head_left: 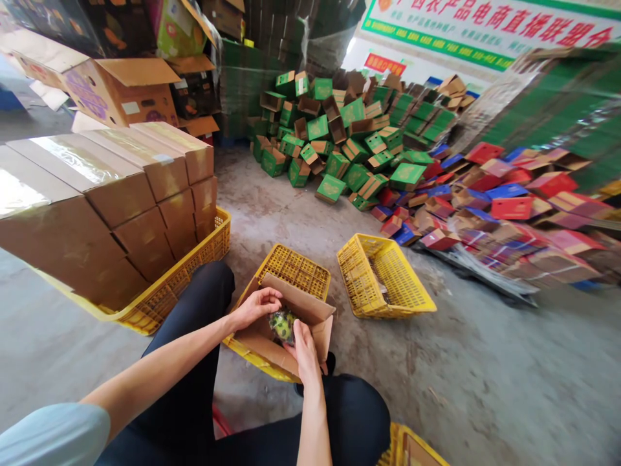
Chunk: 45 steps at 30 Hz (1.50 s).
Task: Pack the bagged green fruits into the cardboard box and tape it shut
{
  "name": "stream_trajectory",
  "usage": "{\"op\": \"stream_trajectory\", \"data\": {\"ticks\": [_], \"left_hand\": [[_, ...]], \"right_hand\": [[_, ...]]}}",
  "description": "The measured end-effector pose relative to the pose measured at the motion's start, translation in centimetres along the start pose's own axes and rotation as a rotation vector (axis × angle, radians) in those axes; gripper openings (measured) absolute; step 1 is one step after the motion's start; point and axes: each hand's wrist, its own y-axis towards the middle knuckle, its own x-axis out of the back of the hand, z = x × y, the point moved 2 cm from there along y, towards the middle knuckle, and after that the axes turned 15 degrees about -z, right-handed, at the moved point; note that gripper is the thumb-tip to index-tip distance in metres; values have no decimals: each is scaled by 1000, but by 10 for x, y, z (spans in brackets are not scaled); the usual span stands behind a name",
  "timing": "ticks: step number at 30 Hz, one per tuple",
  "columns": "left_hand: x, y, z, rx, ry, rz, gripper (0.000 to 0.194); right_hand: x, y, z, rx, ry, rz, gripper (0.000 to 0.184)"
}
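Note:
A clear plastic bag of green, dark-spotted fruit [282, 325] is at the opening of a cardboard box [320, 318]. My left hand [257, 307] is at the bag's upper left, its fingers curled and the thumb against them, pinching at the plastic. On the other side, my right hand [305, 351] is wrapped round the bag's right edge. The box has its flaps up and sits on a yellow plastic crate [295, 270] between my knees. What lies deeper in the box is hidden by my hands and the bag.
Taped cardboard boxes [72, 168] fill a long yellow crate [194, 268] at left. Another yellow crate [402, 278] stands on the floor at right. Beyond are heaps of green boxes [334, 168] and red and blue boxes [509, 207]. A crate corner [412, 446] shows beside my right knee.

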Motion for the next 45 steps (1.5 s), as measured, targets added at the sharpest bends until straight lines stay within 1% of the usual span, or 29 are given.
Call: {"op": "stream_trajectory", "data": {"ticks": [4, 5, 7, 9, 11, 15, 21, 22, 24, 26, 28, 30, 32, 34, 36, 38, 39, 42, 45], "left_hand": [[3, 0, -2, -35, -12, -27, 59], [4, 0, -1, -36, -13, -32, 59], [5, 1, 0, -40, -5, -50, 59], [6, 2, 2, -47, 15, -81, 60], [6, 3, 3, -52, 32, -110, 61], [5, 3, 3, -39, 36, -117, 63], [5, 2, 2, 25, 100, -97, 65], [5, 2, 3, 53, 118, -103, 66], [7, 1, 9, 156, 151, -116, 70], [7, 0, 15, 277, 176, -123, 74], [7, -2, 19, 386, 180, -106, 82], [5, -3, 20, 475, 148, -58, 91], [4, -3, 19, 536, 79, -17, 94], [4, -2, 16, 531, 18, -22, 88], [6, -1, 15, 475, -4, -47, 78], [7, -1, 15, 415, -9, -58, 72], [8, -1, 15, 388, -15, -59, 72], [9, -1, 17, 324, -47, -81, 79], [9, 0, 18, 277, -83, -99, 89]], "right_hand": [[-4, -9, 2, -388, 222, 183, 49], [-3, -10, 4, -449, 278, 192, 54], [0, -9, 8, -476, 354, 135, 62], [4, -6, 11, -462, 400, 51, 67], [7, -3, 13, -448, 422, -3, 69], [8, -1, 13, -427, 427, -34, 69], [9, 3, 6, -339, 414, -120, 72], [9, 4, 5, -317, 398, -132, 73], [10, 7, 2, -258, 355, -157, 74], [12, 9, 2, -182, 299, -175, 68], [12, 10, 3, -108, 236, -171, 57], [12, 10, 5, -45, 168, -131, 48], [10, 9, 7, 18, 111, -51, 41], [7, 6, 11, 99, 94, 42, 32], [5, 4, 14, 186, 79, 105, 25], [5, 2, 16, 235, 47, 118, 19], [5, 2, 16, 238, 34, 115, 17], [6, 2, 17, 177, 46, 97, 16], [5, 3, 16, 52, 95, 59, 20]]}}
